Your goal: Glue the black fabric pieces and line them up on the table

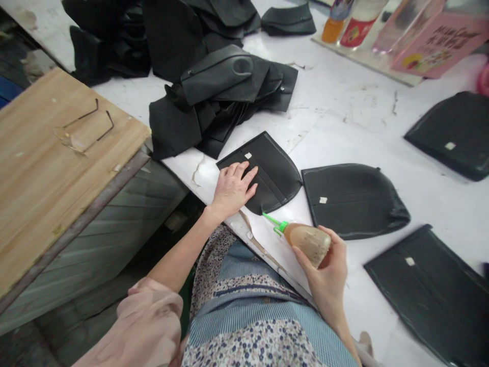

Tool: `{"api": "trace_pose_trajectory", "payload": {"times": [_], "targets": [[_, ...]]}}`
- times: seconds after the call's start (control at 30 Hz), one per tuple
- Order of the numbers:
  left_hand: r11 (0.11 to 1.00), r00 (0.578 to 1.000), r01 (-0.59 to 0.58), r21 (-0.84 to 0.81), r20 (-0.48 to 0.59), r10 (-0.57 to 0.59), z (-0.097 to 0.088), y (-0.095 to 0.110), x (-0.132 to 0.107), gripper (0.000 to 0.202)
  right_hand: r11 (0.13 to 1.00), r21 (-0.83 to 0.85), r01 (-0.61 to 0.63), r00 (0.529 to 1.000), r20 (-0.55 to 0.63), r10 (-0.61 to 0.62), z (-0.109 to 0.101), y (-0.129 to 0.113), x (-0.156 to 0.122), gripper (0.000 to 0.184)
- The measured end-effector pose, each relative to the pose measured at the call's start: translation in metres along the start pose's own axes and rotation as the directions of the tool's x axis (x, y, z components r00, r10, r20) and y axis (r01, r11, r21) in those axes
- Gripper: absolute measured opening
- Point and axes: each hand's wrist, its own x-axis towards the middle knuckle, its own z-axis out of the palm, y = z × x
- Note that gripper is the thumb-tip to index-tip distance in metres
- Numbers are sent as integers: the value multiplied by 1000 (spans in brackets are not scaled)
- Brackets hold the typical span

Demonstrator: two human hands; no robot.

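Note:
My left hand lies with fingers spread on a black leather-like panel near the table's front edge. In my right hand is a squeeze bottle of amber glue-like liquid, tilted to the left. Its thin green nozzle tip meets the near edge of that same panel. The panel has one rounded end, a stitched line across it and a small pale sticker. Just to the right lies a similar black panel, its corner touching or nearly touching the first one.
Black pieces are heaped at the back left. More panels lie at the right, one at the far right and one nearer. Bottles and a pink box stand at the back. Eyeglasses rest on a wooden board.

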Motion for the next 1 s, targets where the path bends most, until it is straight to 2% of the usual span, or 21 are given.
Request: {"api": "trace_pose_trajectory", "payload": {"times": [0.2,0.37,0.53,0.73,0.9,1.0], "targets": [[1000,1000,6,15,-3,-6,2,1,0,45,999,-12,48,998,-51,-48,2,-1,1,66],[1000,1000,11,8,1,-11,2,1,0,45,998,-32,46,999,-20,-47,6,5,2,70],[1000,1000,8,15,10,-8,-1,1,1,44,997,-67,50,999,10,-49,-1,7,-1,68],[999,999,5,39,35,-7,-5,2,2,44,997,-56,60,996,-60,-63,0,3,2,64],[997,998,0,76,55,-4,-9,3,4,45,1000,-22,-8,1000,-7,8,1,3,3,67],[995,997,-2,100,72,-6,-12,5,4,45,993,48,-110,993,-23,112,-8,2,2,68]]}}
